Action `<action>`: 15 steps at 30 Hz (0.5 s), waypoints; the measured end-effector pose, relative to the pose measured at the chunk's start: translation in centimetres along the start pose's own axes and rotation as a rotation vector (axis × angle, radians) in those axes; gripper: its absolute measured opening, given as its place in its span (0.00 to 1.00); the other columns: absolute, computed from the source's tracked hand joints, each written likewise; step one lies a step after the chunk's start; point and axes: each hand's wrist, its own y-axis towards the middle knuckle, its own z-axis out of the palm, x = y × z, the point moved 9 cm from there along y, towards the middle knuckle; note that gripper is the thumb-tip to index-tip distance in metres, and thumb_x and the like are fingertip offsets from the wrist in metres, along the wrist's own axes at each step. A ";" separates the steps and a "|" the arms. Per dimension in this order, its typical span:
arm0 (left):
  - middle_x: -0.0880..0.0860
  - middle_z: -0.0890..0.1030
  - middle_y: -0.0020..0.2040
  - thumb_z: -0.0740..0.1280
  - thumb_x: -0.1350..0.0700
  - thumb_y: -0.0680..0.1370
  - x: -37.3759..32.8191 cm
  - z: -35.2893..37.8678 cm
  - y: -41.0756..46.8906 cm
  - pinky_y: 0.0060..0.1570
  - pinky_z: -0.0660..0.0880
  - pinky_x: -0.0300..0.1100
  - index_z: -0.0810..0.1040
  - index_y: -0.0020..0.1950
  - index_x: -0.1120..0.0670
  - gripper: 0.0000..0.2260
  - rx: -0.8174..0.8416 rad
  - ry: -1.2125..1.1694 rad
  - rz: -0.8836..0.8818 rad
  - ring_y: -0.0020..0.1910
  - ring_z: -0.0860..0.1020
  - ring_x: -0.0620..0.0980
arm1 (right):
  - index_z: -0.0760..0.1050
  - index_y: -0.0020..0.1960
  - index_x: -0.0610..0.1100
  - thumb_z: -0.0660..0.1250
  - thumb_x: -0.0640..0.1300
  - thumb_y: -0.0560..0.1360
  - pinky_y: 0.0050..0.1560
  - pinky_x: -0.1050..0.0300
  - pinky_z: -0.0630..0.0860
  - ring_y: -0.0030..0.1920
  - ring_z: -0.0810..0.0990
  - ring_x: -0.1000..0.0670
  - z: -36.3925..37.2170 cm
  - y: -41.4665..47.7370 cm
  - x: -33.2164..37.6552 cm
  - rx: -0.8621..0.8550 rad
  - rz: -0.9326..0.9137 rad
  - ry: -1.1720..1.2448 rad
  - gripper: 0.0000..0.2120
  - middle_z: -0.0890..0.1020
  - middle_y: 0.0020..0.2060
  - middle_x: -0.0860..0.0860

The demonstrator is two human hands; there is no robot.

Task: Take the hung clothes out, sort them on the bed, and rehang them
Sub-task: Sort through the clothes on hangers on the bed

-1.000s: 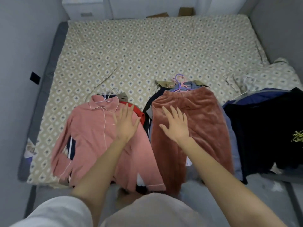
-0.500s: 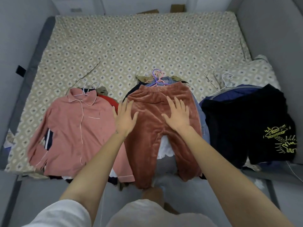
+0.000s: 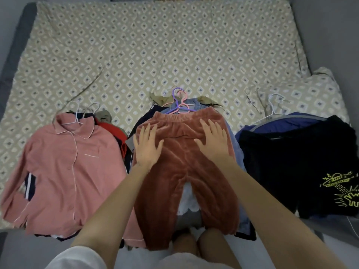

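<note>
My knees (image 3: 211, 243) are down at the near edge of the bed (image 3: 155, 45). Both hands are flat, palms down, fingers spread on the fuzzy rust pants (image 3: 174, 181). The left hand (image 3: 147, 146) is on the left hip and the right hand (image 3: 213, 141) on the right hip, both just under the elastic waistband. I'm not gripping anything, just pressing.

The pants top the middle pile, with the legs hanging off the near edge and a white frilly thing (image 3: 186, 199) peeking out between them. The pink shirt (image 3: 68, 167) tops the left pile and the black shirt (image 3: 291, 162) with a yellow UFO print tops the right one. Purple and pink hangers (image 3: 179, 105) stick out just past the waistband. There's a pillow (image 3: 310, 92) on the far right.
</note>
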 end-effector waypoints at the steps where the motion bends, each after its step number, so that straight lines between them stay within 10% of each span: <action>1: 0.53 0.60 0.79 0.61 0.46 0.82 0.1 0.6 0.5 0.75 0.43 0.57 0.59 0.80 0.49 0.27 0.014 -0.005 -0.017 0.80 0.53 0.53 | 0.52 0.79 0.53 0.62 0.57 0.79 0.77 0.41 0.49 0.78 0.51 0.42 0.3 0.8 -0.4 0.002 0.000 0.004 0.33 0.56 0.78 0.46; 15: 0.52 0.54 0.81 0.59 0.46 0.83 1.9 10.6 11.0 0.76 0.49 0.58 0.58 0.80 0.51 0.27 0.023 -0.032 -0.027 0.80 0.52 0.54 | 0.51 0.80 0.51 0.59 0.62 0.79 0.76 0.41 0.47 0.79 0.50 0.44 9.3 15.4 -3.8 0.101 -0.053 -0.065 0.35 0.54 0.79 0.46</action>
